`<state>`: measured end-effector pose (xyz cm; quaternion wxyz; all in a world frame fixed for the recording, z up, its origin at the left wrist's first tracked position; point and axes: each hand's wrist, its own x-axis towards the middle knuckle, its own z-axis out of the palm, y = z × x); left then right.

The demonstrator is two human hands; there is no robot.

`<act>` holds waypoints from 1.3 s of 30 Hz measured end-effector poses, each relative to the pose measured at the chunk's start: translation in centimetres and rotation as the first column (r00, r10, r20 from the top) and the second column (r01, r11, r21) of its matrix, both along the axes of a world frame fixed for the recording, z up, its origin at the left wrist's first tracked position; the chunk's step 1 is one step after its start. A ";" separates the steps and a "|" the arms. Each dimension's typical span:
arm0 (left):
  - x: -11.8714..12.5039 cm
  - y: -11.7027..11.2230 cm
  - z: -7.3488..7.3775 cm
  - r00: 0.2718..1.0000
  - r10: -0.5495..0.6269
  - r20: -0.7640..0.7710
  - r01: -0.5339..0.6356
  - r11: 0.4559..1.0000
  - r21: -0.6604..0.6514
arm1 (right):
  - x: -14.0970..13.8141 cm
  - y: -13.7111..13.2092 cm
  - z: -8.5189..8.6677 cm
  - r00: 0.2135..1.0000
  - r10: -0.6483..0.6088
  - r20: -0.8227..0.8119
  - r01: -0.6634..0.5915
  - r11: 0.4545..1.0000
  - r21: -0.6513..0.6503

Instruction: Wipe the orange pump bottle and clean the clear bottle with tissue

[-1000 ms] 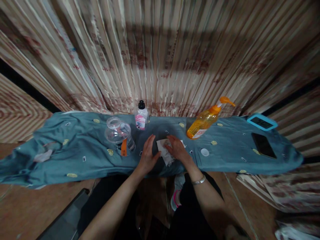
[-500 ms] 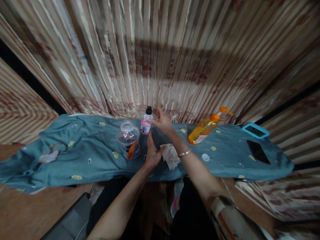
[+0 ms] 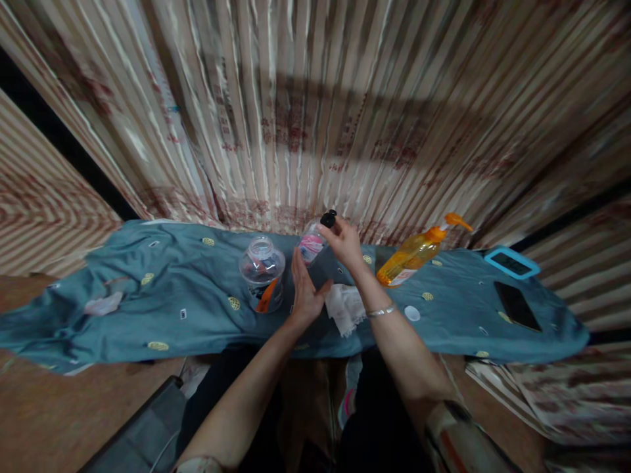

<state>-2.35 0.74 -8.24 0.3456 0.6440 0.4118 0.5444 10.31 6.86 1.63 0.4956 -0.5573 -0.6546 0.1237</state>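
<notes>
A small clear bottle [image 3: 311, 244] with a pink label and a black cap tilts to the right between my hands. My right hand [image 3: 344, 242] has its fingers closed on the bottle's black cap [image 3: 328, 219]. Lower down, my left hand [image 3: 306, 292] lies along the bottle's near side, fingers straight and thumb apart. To the left stands an open clear plastic jar [image 3: 263, 276] with an orange and black label. A crumpled white cloth [image 3: 346, 307] lies beside my left thumb, below my right wrist.
An orange pump bottle [image 3: 409, 258] leans to the right of my hands, with a white round lid [image 3: 412, 313] near it. Farther right are a blue-framed device [image 3: 513, 263] and a black phone [image 3: 517, 306]. Striped curtains [image 3: 305, 131] hang behind the cloth-covered table [image 3: 197, 328].
My right hand has closed on the black cap of the small bottle. The bottle has gone from upright to tilted right, and my left hand now touches its side.
</notes>
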 end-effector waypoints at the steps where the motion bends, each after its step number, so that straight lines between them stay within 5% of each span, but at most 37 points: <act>1: 0.1 0.1 0.1 1.000 0.001 -0.016 0.000 1.000 0.019 | 0.7 -1.3 0.4 1.000 -0.022 0.000 0.022 1.000 0.016; 7: 1.0 0.3 -0.2 0.997 -0.038 -0.063 0.038 0.999 0.000 | 2.7 -8.2 1.4 0.992 -0.127 0.025 0.127 0.992 0.001; 12: 2.3 -0.1 -0.6 0.988 -0.136 -0.074 0.132 0.989 -0.064 | 3.1 -10.6 0.2 0.989 -0.146 0.012 0.147 0.988 -0.049; 21: 4.4 -1.0 -2.3 0.953 -0.302 0.001 0.300 0.948 -0.108 | 4.5 -11.3 -2.3 0.979 -0.147 -0.141 0.141 0.989 -0.052; 30: 4.1 -1.2 -2.6 0.955 -0.290 -0.056 0.284 0.954 -0.094 | 4.1 -10.8 -3.1 0.936 -0.141 -0.324 0.157 0.987 0.024; 39: 4.0 -1.2 -2.4 0.955 -0.297 -0.011 0.295 0.951 -0.097 | 4.0 -10.8 -2.9 0.952 -0.094 -0.291 0.106 0.994 0.027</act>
